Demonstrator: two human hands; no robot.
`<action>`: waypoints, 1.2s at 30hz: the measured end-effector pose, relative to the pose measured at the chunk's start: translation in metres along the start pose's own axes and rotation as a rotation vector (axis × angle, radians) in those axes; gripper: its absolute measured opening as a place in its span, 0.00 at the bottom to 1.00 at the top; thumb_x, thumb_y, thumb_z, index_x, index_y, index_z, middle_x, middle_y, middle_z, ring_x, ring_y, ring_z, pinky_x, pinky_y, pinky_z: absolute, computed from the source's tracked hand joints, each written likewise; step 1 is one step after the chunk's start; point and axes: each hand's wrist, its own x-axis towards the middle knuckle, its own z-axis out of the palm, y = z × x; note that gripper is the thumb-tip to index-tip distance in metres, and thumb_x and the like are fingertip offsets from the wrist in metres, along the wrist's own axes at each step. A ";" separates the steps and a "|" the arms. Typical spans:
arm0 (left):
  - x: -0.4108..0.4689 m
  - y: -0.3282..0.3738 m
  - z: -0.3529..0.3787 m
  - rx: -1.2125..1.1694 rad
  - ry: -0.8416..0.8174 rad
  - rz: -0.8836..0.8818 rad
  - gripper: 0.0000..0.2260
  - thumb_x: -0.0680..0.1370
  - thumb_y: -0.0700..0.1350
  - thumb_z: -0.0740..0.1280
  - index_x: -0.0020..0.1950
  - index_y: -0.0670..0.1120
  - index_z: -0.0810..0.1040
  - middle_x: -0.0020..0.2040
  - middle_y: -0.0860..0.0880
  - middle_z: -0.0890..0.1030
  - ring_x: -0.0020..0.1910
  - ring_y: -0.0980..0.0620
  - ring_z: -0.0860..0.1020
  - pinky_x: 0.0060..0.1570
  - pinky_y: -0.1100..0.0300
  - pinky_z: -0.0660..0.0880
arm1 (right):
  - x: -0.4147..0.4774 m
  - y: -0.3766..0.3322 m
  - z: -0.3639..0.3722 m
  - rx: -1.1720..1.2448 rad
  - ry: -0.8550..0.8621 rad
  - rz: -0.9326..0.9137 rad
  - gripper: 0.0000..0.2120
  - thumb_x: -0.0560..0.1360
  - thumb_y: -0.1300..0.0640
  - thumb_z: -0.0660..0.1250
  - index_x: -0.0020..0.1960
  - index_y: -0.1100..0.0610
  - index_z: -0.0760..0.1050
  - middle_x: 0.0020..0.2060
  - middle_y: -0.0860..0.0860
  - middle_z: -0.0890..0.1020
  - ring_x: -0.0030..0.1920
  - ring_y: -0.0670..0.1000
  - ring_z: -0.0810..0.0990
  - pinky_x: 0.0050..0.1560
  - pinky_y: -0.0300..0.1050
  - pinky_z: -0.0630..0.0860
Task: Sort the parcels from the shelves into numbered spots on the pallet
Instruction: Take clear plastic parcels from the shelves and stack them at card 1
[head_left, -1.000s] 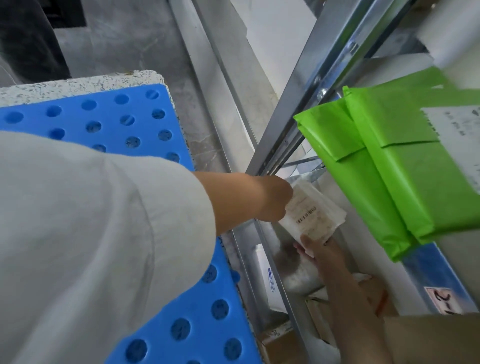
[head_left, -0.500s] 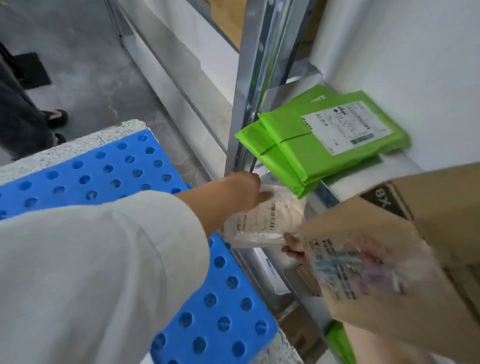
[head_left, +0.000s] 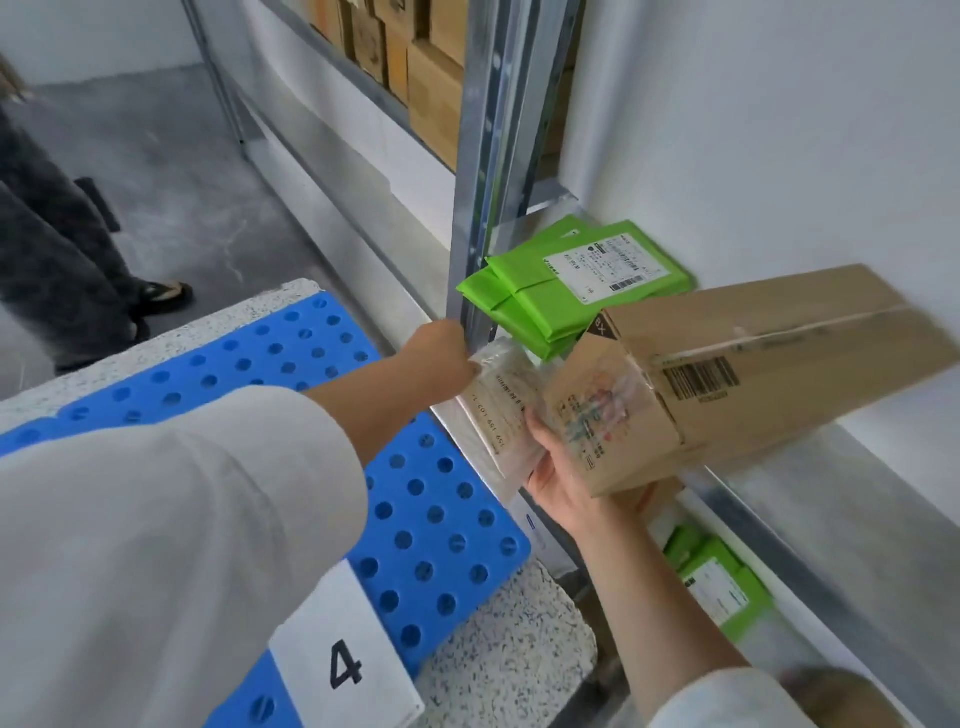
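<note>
My left hand (head_left: 441, 358) pinches the pouch (head_left: 506, 415), seemingly soft and slippery, at its far edge; my right hand (head_left: 561, 483) cups the stiff-looking box (head_left: 753, 374) under its near end.

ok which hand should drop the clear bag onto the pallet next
Left, probably. The left hand grips the clear bag and its arm lies over the blue pallet; the right hand is busy holding the cardboard box.
</note>
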 end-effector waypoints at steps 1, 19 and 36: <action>-0.007 -0.006 -0.003 -0.021 0.003 -0.023 0.11 0.79 0.47 0.66 0.50 0.39 0.77 0.45 0.44 0.75 0.51 0.42 0.77 0.42 0.59 0.69 | -0.008 0.002 0.008 -0.044 -0.018 0.000 0.21 0.75 0.65 0.65 0.67 0.58 0.68 0.60 0.59 0.79 0.58 0.56 0.81 0.46 0.51 0.82; -0.237 -0.066 -0.055 -0.353 0.270 -0.271 0.06 0.77 0.44 0.68 0.43 0.43 0.80 0.41 0.45 0.75 0.37 0.50 0.72 0.33 0.63 0.69 | -0.154 0.045 0.107 -0.583 -0.268 0.043 0.14 0.77 0.61 0.67 0.62 0.59 0.74 0.57 0.58 0.82 0.55 0.58 0.82 0.57 0.60 0.77; -0.568 -0.121 -0.095 -0.786 0.839 -0.322 0.07 0.77 0.45 0.69 0.41 0.47 0.84 0.40 0.44 0.84 0.39 0.46 0.82 0.48 0.56 0.80 | -0.409 0.141 0.259 -1.214 -0.607 -0.280 0.13 0.79 0.57 0.64 0.63 0.56 0.74 0.55 0.49 0.81 0.54 0.49 0.80 0.46 0.38 0.75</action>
